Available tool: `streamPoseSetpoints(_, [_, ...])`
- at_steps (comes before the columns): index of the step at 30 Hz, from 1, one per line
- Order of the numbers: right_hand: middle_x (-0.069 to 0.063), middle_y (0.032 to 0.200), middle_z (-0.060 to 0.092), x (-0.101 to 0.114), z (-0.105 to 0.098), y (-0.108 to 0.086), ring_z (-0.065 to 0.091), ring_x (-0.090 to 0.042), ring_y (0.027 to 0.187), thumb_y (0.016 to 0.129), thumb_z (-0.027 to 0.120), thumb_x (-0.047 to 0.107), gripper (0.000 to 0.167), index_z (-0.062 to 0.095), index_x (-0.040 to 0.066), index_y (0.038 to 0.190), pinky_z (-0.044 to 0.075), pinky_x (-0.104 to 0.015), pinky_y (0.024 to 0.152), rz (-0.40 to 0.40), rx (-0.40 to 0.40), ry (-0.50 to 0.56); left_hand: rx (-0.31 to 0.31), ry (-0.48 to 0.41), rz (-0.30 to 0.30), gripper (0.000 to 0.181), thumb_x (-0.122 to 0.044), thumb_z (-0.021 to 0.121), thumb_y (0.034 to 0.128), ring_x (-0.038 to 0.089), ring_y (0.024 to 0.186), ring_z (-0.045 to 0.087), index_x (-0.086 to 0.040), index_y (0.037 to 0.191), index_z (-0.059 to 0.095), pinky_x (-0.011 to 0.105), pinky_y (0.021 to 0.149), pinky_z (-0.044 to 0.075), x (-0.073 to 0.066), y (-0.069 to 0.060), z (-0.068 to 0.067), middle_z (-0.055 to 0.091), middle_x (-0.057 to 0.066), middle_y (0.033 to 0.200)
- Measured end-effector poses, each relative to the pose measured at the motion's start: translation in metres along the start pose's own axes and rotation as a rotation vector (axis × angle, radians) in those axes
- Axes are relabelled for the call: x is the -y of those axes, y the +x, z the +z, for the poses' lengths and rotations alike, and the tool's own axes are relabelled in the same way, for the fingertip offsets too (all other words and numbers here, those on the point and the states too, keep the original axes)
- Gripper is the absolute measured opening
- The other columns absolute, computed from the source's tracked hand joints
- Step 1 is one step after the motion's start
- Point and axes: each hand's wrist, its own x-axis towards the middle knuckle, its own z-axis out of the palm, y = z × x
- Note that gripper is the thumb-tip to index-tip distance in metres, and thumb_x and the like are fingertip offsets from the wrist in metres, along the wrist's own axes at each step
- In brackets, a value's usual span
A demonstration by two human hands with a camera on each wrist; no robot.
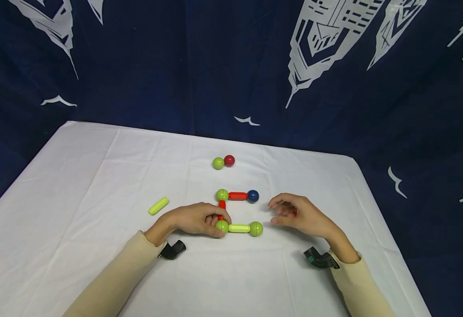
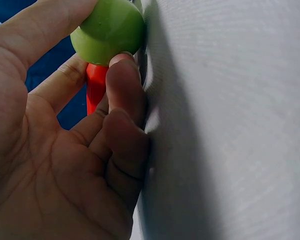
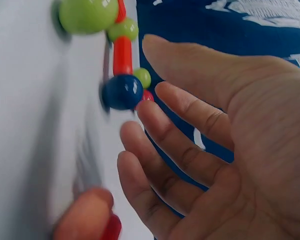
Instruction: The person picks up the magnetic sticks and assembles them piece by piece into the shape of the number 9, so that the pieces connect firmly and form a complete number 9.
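Note:
On the white cloth lies a C-shaped figure of balls and rods. A red rod [image 1: 238,196] joins an upper green ball to a dark blue ball [image 1: 253,196]. Another red rod [image 1: 222,204], partly hidden by fingers, runs down to the lower-left green ball [image 1: 222,226]. From there a yellow-green rod [image 1: 239,228] reaches another green ball [image 1: 256,229]. My left hand [image 1: 197,219] pinches the lower-left ball between thumb and fingers; the left wrist view shows this green ball [image 2: 110,32] close up. To the figure's right, my right hand [image 1: 300,215] hovers with loosely bent fingers, holding nothing.
A loose yellow-green rod [image 1: 158,206] lies left of the figure, near my left wrist. Farther back, a green ball [image 1: 218,163] and a red ball [image 1: 229,160] sit side by side. A dark blue curtain [image 1: 231,66] hangs behind the table [image 1: 97,185].

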Motion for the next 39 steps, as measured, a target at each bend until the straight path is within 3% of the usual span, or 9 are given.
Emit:
streamPoseSetpoints(8, [-0.010,0.111,0.066,-0.015,-0.018,-0.005,0.060,-0.026,0.097,0.090,0.076,0.014,0.027,0.069,0.007,0.115,0.054,-0.032,0.085,-0.012,-0.072,-0.041,-0.005,0.006,0.000,0.024,-0.020,0.076,0.0897,0.007,0.061,0.042,-0.018,0.112,0.069,0.019,0.059,0.033,0.003,-0.001,0.001,0.047,-0.005,0.071])
streamPoseSetpoints(17, [-0.007,0.122,0.065,-0.037,-0.032,-0.015,0.058,-0.022,0.105,0.096,0.068,0.016,0.027,0.068,0.011,0.122,0.051,-0.028,0.086,0.135,-0.034,-0.037,-0.002,0.015,0.020,0.023,-0.020,0.076,0.0897,0.007,0.061,0.043,-0.018,0.112,0.069,0.019,0.060,0.034,0.004,-0.001,0.001,0.047,-0.005,0.071])
streamPoseSetpoints(26, [-0.010,0.117,0.066,-0.048,-0.037,-0.017,0.057,-0.018,0.097,0.096,0.066,0.009,0.029,0.066,0.009,0.125,0.049,-0.024,0.079,0.160,0.047,-0.009,-0.009,0.012,0.001,0.023,-0.020,0.077,0.0892,0.007,0.061,0.043,-0.022,0.111,0.069,0.020,0.060,0.034,0.002,0.000,0.001,0.047,-0.005,0.070])
streamPoseSetpoints(34, [-0.008,0.102,0.065,-0.054,-0.035,-0.016,0.053,-0.016,0.084,0.095,0.068,0.013,0.030,0.066,0.008,0.125,0.048,-0.025,0.069,0.209,0.045,-0.025,-0.008,0.030,-0.006,0.023,-0.022,0.077,0.0893,0.007,0.062,0.044,-0.024,0.111,0.069,0.019,0.061,0.035,0.002,0.001,0.001,0.048,-0.006,0.071])
streamPoseSetpoints(39, [-0.007,0.103,0.067,-0.052,-0.033,-0.014,0.057,-0.016,0.083,0.094,0.068,0.010,0.027,0.068,0.009,0.121,0.050,-0.024,0.068,0.210,0.023,-0.039,-0.012,0.031,-0.006,0.023,-0.023,0.077,0.0894,0.007,0.062,0.044,-0.024,0.111,0.069,0.019,0.060,0.034,0.002,0.001,0.001,0.048,-0.006,0.072])
